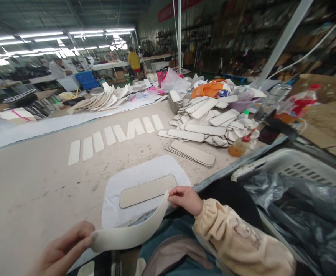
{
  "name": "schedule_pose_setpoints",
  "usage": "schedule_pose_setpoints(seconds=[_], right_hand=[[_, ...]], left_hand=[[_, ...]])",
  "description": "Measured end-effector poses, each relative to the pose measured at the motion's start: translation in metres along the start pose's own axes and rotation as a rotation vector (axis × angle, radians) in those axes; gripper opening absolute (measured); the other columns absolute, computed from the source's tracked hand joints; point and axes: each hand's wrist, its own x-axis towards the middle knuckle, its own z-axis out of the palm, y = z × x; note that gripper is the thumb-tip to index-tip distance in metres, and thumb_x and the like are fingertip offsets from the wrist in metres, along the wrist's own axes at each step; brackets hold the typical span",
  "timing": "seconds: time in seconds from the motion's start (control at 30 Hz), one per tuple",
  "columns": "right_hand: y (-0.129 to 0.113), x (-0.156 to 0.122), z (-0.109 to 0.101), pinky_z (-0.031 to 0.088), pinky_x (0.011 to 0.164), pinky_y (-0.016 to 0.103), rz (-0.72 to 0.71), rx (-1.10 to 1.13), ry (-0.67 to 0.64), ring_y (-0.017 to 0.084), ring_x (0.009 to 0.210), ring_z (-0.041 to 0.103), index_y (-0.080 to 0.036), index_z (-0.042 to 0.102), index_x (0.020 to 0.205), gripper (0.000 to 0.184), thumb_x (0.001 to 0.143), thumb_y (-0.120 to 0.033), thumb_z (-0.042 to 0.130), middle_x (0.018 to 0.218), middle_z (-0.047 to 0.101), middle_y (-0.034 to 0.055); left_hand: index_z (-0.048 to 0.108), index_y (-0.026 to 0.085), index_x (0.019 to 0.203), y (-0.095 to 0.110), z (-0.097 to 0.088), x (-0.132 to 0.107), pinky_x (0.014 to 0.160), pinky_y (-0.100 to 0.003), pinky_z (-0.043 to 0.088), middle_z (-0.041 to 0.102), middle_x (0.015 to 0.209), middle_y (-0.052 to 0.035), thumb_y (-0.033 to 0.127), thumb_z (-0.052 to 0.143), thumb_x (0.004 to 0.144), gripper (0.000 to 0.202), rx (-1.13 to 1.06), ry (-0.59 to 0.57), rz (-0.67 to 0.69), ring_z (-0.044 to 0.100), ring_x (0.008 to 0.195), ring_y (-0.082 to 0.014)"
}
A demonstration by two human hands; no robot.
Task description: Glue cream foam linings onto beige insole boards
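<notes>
A pale, flexible strip hangs in a curve between my two hands, close to the table's front edge. My left hand pinches its left end, and my right hand pinches the raised right end between thumb and fingers. Just beyond it, a white rounded sheet lies on the table. On that sheet rests a flat beige panel with rounded corners and a dark edge. The strip's right end overlaps the sheet's near side in my view.
Several pale strips lie in a row across the table. A small stack of panels and a larger heap sit to the right, near a bottle of amber liquid. A white plastic basket holds dark plastic at right.
</notes>
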Motion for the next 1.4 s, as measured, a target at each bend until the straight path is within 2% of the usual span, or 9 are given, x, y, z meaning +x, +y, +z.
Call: schedule_pose_setpoints(seconds=[0.07,0.1,0.27,0.37,0.53,0.77,1.13,1.27,1.4], right_hand=[[-0.001,-0.003,-0.006,0.044,0.050,0.022,0.048,-0.001,0.002,0.009,0.047,0.049,-0.015,0.062,0.072,0.035,0.060,-0.046,0.075,0.051,0.055,-0.0042],[-0.003,-0.002,-0.009,0.044,0.048,0.021,0.063,-0.023,0.020,0.009,0.046,0.049,-0.015,0.061,0.071,0.033,0.061,-0.044,0.074,0.050,0.055,-0.0046],[-0.014,0.019,-0.023,0.044,0.046,0.019,0.167,-0.260,0.203,0.009,0.043,0.050,-0.016,0.060,0.069,0.016,0.067,-0.030,0.069,0.049,0.055,-0.0048],[-0.016,0.035,-0.028,0.046,0.047,0.020,0.207,-0.335,0.247,0.010,0.044,0.054,-0.016,0.062,0.067,0.011,0.066,-0.025,0.068,0.050,0.058,-0.0031],[-0.019,0.048,-0.028,0.047,0.047,0.020,0.257,-0.452,0.289,0.012,0.048,0.057,-0.017,0.062,0.062,0.007,0.064,-0.021,0.067,0.052,0.061,-0.0012],[-0.027,0.052,-0.026,0.047,0.049,0.020,0.325,-0.607,0.268,0.013,0.050,0.059,-0.017,0.063,0.061,0.008,0.068,-0.022,0.063,0.053,0.062,0.0002],[-0.020,0.060,-0.029,0.044,0.060,0.020,0.295,-0.877,0.215,0.014,0.059,0.062,-0.019,0.066,0.062,0.014,0.068,-0.021,0.054,0.053,0.063,0.0001],[-0.020,0.060,-0.030,0.043,0.061,0.020,0.283,-0.924,0.211,0.014,0.061,0.062,-0.020,0.066,0.062,0.014,0.068,-0.023,0.054,0.054,0.063,-0.0005],[-0.021,0.058,-0.030,0.042,0.061,0.020,0.276,-0.943,0.210,0.013,0.060,0.061,-0.021,0.066,0.063,0.014,0.068,-0.025,0.054,0.054,0.063,-0.0015]], left_hand=[[0.061,0.022,0.065,-0.004,-0.001,0.016,0.063,-0.029,0.047,0.057,0.067,-0.0031,0.055,0.056,0.073,0.034,-0.100,-0.174,-0.067,0.053,0.068,-0.0196],[0.061,0.021,0.066,-0.007,0.000,0.026,0.063,-0.028,0.046,0.057,0.067,-0.0027,0.054,0.057,0.073,0.034,-0.135,-0.207,-0.103,0.052,0.068,-0.0185],[0.060,0.016,0.071,-0.022,0.020,0.075,0.052,-0.021,0.035,0.049,0.060,0.0027,0.058,0.061,0.068,0.042,-0.139,-0.162,-0.233,0.042,0.057,-0.0108],[0.058,0.016,0.067,-0.027,0.035,0.101,0.048,-0.020,0.028,0.040,0.052,0.0056,0.061,0.062,0.064,0.045,-0.104,-0.149,-0.266,0.036,0.051,-0.0092],[0.058,0.016,0.064,-0.031,0.050,0.128,0.046,-0.021,0.023,0.040,0.049,0.0053,0.060,0.058,0.065,0.044,0.070,-0.103,-0.269,0.035,0.048,-0.0095],[0.061,0.018,0.062,-0.034,0.052,0.141,0.044,-0.022,0.025,0.045,0.044,0.0037,0.056,0.054,0.068,0.039,0.268,-0.084,-0.263,0.039,0.044,-0.0108],[0.064,0.017,0.072,-0.032,0.055,0.140,0.043,-0.023,0.033,0.058,0.047,0.0002,0.057,0.056,0.065,0.041,0.245,-0.067,-0.331,0.049,0.043,-0.0126],[0.063,0.017,0.072,-0.037,0.054,0.141,0.042,-0.023,0.033,0.059,0.048,0.0004,0.056,0.057,0.066,0.040,0.275,-0.060,-0.289,0.050,0.043,-0.0127],[0.059,0.016,0.088,-0.047,0.053,0.134,0.046,-0.022,0.040,0.063,0.058,0.0011,0.051,0.059,0.071,0.039,0.218,0.006,-0.164,0.057,0.050,-0.0138]])
